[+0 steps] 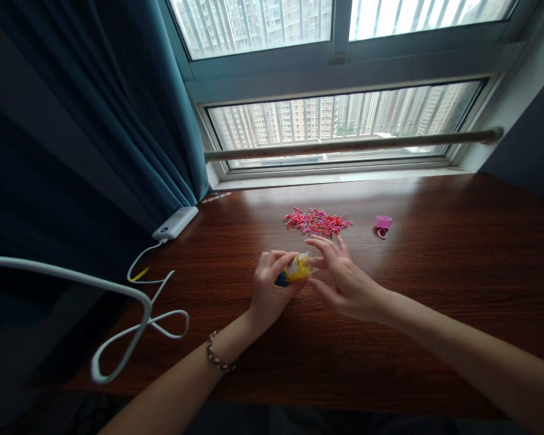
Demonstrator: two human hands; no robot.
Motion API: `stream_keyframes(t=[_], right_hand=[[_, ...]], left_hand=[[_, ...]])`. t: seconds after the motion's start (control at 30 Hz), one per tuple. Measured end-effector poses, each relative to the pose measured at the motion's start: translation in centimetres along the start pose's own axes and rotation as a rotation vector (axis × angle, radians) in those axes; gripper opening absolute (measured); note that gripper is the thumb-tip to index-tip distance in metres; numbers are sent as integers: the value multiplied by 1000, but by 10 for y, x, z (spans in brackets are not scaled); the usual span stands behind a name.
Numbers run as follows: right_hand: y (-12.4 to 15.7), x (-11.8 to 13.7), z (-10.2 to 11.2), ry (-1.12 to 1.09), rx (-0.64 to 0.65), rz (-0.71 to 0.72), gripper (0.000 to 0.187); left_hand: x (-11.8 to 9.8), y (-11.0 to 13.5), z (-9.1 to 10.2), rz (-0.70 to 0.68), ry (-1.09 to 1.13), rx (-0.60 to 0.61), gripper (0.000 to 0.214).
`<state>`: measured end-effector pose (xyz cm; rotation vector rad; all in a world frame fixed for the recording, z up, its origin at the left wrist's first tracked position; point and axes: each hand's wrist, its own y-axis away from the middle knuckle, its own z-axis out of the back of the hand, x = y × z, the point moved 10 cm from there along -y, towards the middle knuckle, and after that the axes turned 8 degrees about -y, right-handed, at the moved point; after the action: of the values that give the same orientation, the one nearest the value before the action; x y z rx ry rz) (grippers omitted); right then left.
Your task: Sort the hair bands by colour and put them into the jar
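Note:
My left hand (273,278) is wrapped around a small clear plastic container (300,266) with yellow and blue contents and a pale label. The container lies tilted, its clear end facing right. My right hand (338,275) is at that end, fingers spread, with a fingertip touching or just inside it; I cannot tell which. Just beyond my hands lies a loose pile of small pink and red rubber-band-like loops (317,222). A pink cap with a ring (383,223) rests on the table to the right of the pile.
A white power bank (176,223) sits at the left back of the brown wooden table (435,260), with a white cable (118,284) looping in the left foreground. A blue curtain (131,109) hangs at the left. Behind the table is a window with a horizontal rail (353,145).

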<state>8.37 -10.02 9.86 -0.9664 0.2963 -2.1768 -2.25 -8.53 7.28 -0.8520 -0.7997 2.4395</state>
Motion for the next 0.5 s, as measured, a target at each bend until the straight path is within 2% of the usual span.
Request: stream_keyframes(t=[0.13,0.23,0.37,0.5], right_hand=[[-15,-12,-25,-91,166,-51,61],[-24,-18,-31,-108,201,-59,66],[-29,-18,-11,-146,64,-39,77],[-20,-8,13,-126,-63,86,80]], left_hand=[[4,2,1,-9,-32,-37,38],[7,0,4,19,-59,-48,37],[3,-6,3,54,-32,-22,33],[-2,-7,-3,71,43,16,32]])
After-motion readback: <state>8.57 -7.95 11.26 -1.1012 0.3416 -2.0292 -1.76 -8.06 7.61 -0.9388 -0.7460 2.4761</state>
